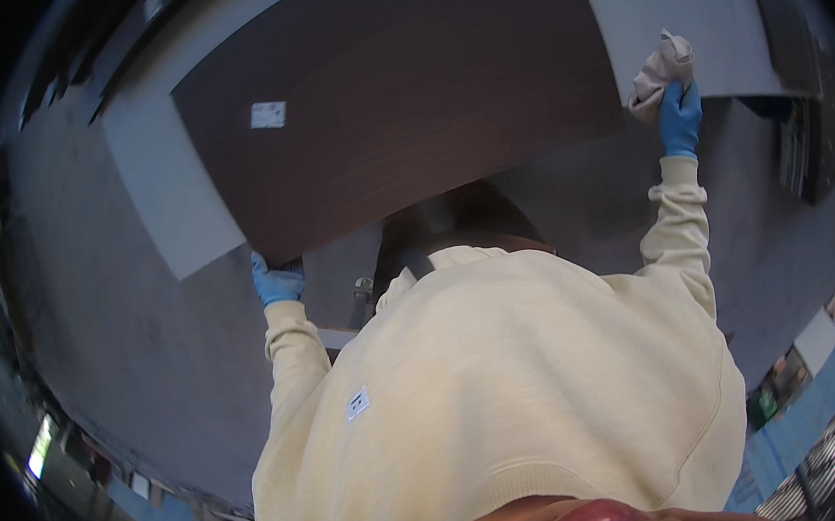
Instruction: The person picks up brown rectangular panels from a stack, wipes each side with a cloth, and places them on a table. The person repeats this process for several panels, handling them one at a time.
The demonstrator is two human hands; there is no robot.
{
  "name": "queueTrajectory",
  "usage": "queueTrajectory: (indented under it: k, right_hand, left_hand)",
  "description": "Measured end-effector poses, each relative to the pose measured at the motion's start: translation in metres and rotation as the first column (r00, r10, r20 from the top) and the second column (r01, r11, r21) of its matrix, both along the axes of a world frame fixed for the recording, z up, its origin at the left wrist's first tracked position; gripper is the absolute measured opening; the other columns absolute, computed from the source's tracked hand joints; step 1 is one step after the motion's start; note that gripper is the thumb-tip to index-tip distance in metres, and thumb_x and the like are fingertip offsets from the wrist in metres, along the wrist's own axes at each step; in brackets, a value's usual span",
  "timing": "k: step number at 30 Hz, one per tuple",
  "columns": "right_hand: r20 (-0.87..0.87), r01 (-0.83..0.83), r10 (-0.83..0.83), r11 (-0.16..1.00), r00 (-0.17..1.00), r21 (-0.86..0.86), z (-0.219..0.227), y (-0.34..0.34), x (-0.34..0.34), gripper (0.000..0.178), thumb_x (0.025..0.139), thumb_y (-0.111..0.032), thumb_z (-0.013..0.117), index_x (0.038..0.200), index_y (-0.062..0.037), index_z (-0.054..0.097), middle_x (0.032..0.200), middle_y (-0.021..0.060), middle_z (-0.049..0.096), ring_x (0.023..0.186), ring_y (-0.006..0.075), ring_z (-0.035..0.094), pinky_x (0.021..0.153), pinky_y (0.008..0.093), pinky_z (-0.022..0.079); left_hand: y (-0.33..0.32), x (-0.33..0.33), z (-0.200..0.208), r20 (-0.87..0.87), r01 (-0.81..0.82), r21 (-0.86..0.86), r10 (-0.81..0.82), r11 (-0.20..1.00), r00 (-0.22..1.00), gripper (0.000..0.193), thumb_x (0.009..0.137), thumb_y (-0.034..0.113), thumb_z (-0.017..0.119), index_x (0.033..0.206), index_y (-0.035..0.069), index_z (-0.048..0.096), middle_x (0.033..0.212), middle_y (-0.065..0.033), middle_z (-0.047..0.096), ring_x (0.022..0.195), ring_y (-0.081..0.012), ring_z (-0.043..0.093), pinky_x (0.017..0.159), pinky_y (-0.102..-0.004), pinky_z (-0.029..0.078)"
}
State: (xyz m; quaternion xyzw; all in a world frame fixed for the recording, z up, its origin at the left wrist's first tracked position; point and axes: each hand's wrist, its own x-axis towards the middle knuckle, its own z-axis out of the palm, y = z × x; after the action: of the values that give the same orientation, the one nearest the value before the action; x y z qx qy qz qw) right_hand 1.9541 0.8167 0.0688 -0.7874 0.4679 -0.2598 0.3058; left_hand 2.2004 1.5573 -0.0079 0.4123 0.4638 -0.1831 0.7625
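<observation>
A large dark brown panel (401, 91) with a wood-like surface spreads out in front of me. A small white label (268, 115) sits near its left side. My left hand (279, 280), in a blue glove, is closed on the panel's near left corner; its fingers are partly hidden by the edge. At the panel's right side, my gloved right hand (681, 125) grips a crumpled pale cloth (663, 71). The cloth is bunched up close to the panel's near right corner.
Beneath the panel lies a pale board (175, 198), showing at its left and right. Dark boards (785, 29) stand at the far right. The grey floor (112, 320) stretches around me, with a blue strip (813, 398) and assorted items toward the lower right.
</observation>
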Motion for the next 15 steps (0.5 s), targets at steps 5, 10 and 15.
queueTrajectory:
  k: [5, 10, 15]
  right_hand:
    - [-0.713, -0.697, 0.371, 0.68, 0.595, -0.228, -0.044, 0.102, 0.092, 0.078, 0.092, -0.057, 0.062, 0.152, -0.0089, 0.047, 0.17, 0.0228, 0.02, 0.159, 0.0394, 0.013, 0.125, 0.0622, 0.002]
    - [-0.582, -0.663, 0.41, 0.675, 0.702, -0.324, -0.061, 0.182, 0.141, 0.091, 0.091, -0.068, 0.057, 0.157, -0.0077, 0.042, 0.172, 0.0221, 0.015, 0.161, 0.0377, 0.008, 0.125, 0.0622, -0.003]
    - [-0.488, -0.851, 0.699, 0.465, 0.523, -0.245, -0.081, 0.348, 0.235, 0.093, 0.092, -0.072, 0.055, 0.159, -0.0102, 0.04, 0.174, 0.0171, 0.008, 0.161, 0.0385, 0.0, 0.125, 0.0635, -0.005]
  left_hand:
    - [-0.01, -0.002, 0.006, -0.004, -0.015, 0.074, 0.015, 0.997, 1.0, 0.06, 0.101, 0.056, 0.055, 0.146, 0.016, 0.055, 0.15, -0.0148, 0.054, 0.136, -0.0362, 0.05, 0.116, -0.055, 0.039]
    - [-0.006, -0.007, 0.017, 0.04, 0.114, -0.061, -0.112, 0.992, 0.993, 0.089, 0.094, 0.076, 0.049, 0.154, 0.011, 0.045, 0.156, -0.0184, 0.047, 0.141, -0.038, 0.045, 0.119, -0.0558, 0.037]
    - [0.0, -0.007, 0.02, 0.134, 0.138, -0.285, -0.103, 0.949, 0.986, 0.109, 0.088, 0.089, 0.039, 0.159, 0.006, 0.034, 0.163, -0.0198, 0.036, 0.148, -0.0386, 0.036, 0.124, -0.0556, 0.029]
